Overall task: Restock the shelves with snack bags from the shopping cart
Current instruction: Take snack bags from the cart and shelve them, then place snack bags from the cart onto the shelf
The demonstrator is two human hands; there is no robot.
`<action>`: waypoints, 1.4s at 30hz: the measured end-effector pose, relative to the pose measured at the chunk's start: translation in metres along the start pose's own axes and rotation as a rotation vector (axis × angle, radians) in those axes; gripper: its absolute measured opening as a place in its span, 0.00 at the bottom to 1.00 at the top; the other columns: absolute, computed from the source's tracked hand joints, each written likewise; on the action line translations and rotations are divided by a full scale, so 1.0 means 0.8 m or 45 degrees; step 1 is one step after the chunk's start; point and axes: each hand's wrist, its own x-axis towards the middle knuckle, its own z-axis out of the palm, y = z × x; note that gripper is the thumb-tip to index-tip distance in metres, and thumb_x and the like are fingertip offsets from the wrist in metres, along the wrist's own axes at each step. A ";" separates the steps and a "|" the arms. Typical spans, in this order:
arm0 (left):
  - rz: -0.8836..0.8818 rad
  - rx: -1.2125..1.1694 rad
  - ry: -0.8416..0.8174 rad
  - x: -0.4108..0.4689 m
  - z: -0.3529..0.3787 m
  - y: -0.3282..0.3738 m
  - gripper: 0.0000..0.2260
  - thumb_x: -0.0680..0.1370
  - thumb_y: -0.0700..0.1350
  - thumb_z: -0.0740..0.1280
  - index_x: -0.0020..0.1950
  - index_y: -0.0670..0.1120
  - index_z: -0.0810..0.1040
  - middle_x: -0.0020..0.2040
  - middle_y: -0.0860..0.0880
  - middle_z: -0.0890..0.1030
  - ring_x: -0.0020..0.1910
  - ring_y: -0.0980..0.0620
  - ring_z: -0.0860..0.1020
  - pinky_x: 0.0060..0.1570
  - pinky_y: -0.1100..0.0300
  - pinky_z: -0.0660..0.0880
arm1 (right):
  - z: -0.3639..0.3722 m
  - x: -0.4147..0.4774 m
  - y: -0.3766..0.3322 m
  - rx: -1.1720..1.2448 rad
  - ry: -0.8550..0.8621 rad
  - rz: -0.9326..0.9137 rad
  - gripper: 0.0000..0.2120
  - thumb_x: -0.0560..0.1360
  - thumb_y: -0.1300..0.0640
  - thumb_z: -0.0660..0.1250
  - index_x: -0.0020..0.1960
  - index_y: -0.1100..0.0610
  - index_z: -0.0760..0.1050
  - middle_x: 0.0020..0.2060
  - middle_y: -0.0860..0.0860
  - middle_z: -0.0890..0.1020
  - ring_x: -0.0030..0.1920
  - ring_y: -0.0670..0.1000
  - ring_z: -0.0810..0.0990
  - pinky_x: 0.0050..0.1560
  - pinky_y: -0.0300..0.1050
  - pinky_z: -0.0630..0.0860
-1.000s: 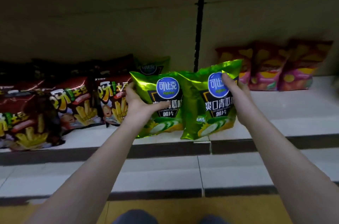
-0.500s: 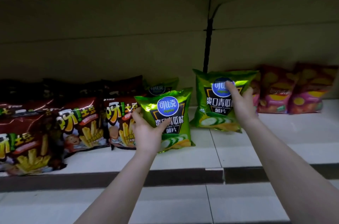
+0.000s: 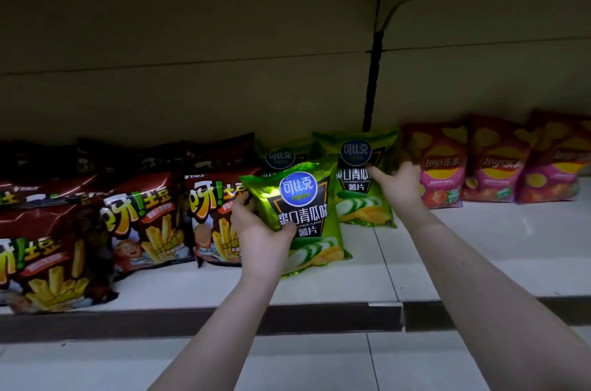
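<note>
Fingers (image 3: 242, 200) of the left hand (image 3: 260, 232) grasp the front cucumber chip bag (image 3: 303, 211); the right hand (image 3: 399, 187) grips the rear cucumber chip bag (image 3: 355, 202) — now pushed deeper, at 1 o'clock on the shelf (image 3: 479, 246), nearly stocked.

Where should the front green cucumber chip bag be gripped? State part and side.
Its left edge, fingers coming from the front-left, as the left hand does. The front green bag stands on the shelf, with another green bag crowding its right.
</note>
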 end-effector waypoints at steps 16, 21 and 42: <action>0.086 0.103 0.024 -0.021 0.000 0.014 0.07 0.74 0.37 0.70 0.47 0.44 0.73 0.41 0.51 0.76 0.36 0.57 0.75 0.36 0.67 0.70 | 0.014 -0.088 -0.014 0.488 -0.137 -0.149 0.10 0.80 0.55 0.59 0.55 0.56 0.77 0.49 0.52 0.81 0.52 0.52 0.79 0.58 0.49 0.72; 0.052 -0.045 0.048 -0.026 -0.003 0.023 0.07 0.75 0.39 0.68 0.45 0.49 0.72 0.42 0.49 0.76 0.39 0.52 0.75 0.39 0.55 0.73 | 0.019 -0.120 -0.028 0.806 -0.151 -0.121 0.11 0.82 0.57 0.54 0.56 0.57 0.75 0.49 0.53 0.80 0.48 0.48 0.79 0.47 0.32 0.73; -0.405 -0.339 0.038 -0.149 -0.182 0.489 0.06 0.81 0.39 0.62 0.49 0.48 0.76 0.49 0.44 0.79 0.49 0.47 0.77 0.45 0.65 0.73 | -0.246 -0.344 -0.373 0.687 -0.578 0.146 0.11 0.83 0.56 0.54 0.56 0.56 0.74 0.55 0.56 0.80 0.54 0.52 0.80 0.57 0.39 0.74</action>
